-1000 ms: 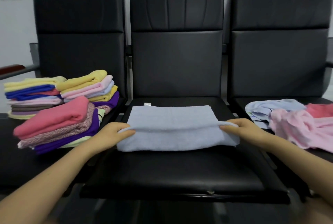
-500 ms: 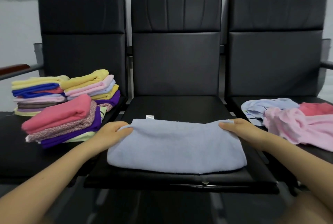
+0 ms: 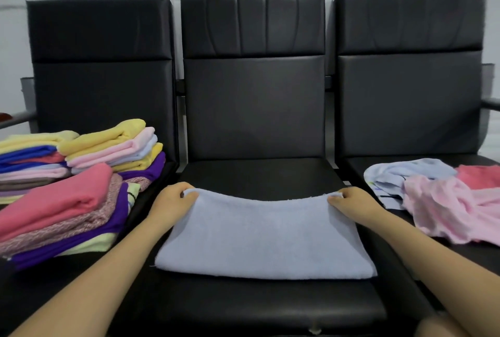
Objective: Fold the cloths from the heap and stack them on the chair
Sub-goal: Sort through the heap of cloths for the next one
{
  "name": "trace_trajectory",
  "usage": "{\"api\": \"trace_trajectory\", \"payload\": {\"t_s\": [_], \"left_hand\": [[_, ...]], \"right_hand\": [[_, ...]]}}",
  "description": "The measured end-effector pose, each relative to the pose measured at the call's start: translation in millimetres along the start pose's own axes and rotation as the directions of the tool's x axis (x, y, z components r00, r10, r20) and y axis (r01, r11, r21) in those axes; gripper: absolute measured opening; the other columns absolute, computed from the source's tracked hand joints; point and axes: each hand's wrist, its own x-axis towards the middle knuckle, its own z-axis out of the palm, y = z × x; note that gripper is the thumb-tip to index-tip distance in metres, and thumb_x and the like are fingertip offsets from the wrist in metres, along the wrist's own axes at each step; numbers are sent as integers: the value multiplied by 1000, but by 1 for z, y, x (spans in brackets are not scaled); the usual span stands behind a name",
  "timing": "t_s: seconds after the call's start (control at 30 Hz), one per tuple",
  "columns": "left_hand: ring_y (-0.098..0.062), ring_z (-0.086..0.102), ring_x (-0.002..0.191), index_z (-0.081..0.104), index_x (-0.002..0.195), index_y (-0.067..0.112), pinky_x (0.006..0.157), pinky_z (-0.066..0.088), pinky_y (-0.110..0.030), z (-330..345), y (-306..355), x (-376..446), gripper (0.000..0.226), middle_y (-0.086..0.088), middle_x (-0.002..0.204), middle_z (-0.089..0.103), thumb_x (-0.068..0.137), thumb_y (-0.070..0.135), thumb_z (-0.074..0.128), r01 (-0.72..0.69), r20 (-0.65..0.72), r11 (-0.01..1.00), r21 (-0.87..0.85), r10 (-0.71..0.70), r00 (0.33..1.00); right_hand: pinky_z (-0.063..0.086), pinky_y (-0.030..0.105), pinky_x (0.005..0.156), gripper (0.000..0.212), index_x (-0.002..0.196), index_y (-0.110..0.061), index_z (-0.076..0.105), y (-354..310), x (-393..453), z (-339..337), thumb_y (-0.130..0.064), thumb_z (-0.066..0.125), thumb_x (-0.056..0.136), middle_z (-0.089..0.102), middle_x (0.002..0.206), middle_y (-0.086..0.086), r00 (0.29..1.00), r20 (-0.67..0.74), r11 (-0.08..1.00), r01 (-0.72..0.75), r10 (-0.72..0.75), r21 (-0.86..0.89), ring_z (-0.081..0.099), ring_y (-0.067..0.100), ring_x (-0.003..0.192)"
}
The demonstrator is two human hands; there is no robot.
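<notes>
A light blue towel (image 3: 262,239) lies folded on the seat of the middle black chair (image 3: 257,171). My left hand (image 3: 173,202) pinches its far left corner and my right hand (image 3: 351,202) pinches its far right corner. The far edge sags a little between them. On the left chair, stacks of folded cloths (image 3: 81,182) in yellow, pink, blue and purple stand side by side. On the right chair lies the loose heap (image 3: 443,196) with a pink cloth, a light blue one and a coral one.
Three black chairs stand in a row against a grey wall. Metal armrests (image 3: 16,120) stick out at the far left and far right. The folded stacks reach the inner edge of the left seat (image 3: 81,277), close to my left forearm.
Both hands pulled the towel's upper layer toward me, then carried the corners back. The towel now lies nearer the seat's front, and its white tag is hidden.
</notes>
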Motion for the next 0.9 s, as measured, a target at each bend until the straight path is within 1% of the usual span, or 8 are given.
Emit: {"api": "trace_trajectory", "payload": {"t_s": [0.03, 0.1, 0.17, 0.3, 0.53, 0.63, 0.7, 0.9], "left_hand": [[-15, 59, 82, 66, 84, 20, 69, 46, -30, 6, -5, 5, 15, 2, 85, 66, 93, 19, 55, 8, 11, 1000, 28, -8, 1000], [-14, 61, 83, 64, 79, 26, 77, 51, -35, 15, -18, 12, 15, 5, 84, 67, 92, 23, 58, 36, 38, 995, 94, -40, 998], [-13, 61, 80, 64, 76, 28, 77, 52, -36, 19, -26, 18, 14, 5, 84, 66, 90, 27, 61, 60, 35, 989, 134, -65, 997], [-10, 58, 75, 62, 78, 29, 67, 49, -33, 25, -30, 25, 15, 6, 89, 62, 92, 31, 57, 25, -26, 965, 260, -19, 1000], [-13, 57, 74, 60, 82, 21, 67, 48, -34, 24, -23, 19, 15, 3, 83, 61, 93, 31, 57, 76, -77, 968, 240, -59, 995], [-14, 56, 74, 60, 89, 18, 65, 43, -32, 20, -18, 14, 21, 3, 79, 60, 94, 38, 56, 143, -87, 964, 222, -126, 988], [-14, 56, 76, 60, 93, 17, 64, 40, -31, 16, -17, 10, 28, 4, 81, 60, 93, 45, 54, 186, -77, 952, 244, -172, 982], [-16, 59, 86, 63, 97, 17, 70, 45, -32, 7, -13, -14, 32, 2, 93, 64, 94, 47, 52, 201, -12, 932, 301, -207, 978]], "right_hand": [[31, 29, 56, 34, 59, -5, 49, 3, 3, 1, -23, 53, 89, 46, 59, 4, 1000, -1, 1000, -7, 7, -20, 39, 15, 60], [29, 28, 55, 37, 55, -14, 39, 8, 5, 2, -23, 58, 87, 40, 57, -1, 1000, -1, 998, -4, 4, -60, 36, 14, 58], [29, 26, 53, 35, 57, -16, 43, 9, 6, 5, -27, 59, 86, 44, 57, -3, 1000, -7, 997, -3, 2, -82, 40, 13, 57], [34, 27, 54, 27, 69, -18, 53, 11, 14, 12, -37, 58, 87, 58, 68, -3, 999, -52, 987, -7, -1, -163, 50, 12, 63], [34, 29, 57, 23, 77, -20, 51, 5, 17, 11, -39, 58, 88, 58, 75, -4, 996, -90, 981, -24, 7, -191, 55, 15, 72], [32, 26, 52, 37, 62, -16, 49, 1, 12, 1, -45, 62, 82, 48, 59, -4, 996, -25, 977, -87, 84, -194, 47, 15, 57], [37, 26, 56, 42, 58, -15, 50, -1, 5, -5, -50, 65, 76, 48, 58, -2, 990, 40, 967, -122, 134, -221, 49, 17, 56], [37, 23, 51, 44, 77, -17, 49, -14, -28, -13, -55, 72, 77, 51, 77, -3, 942, 277, 971, -136, 188, -195, 50, 11, 64]]}}
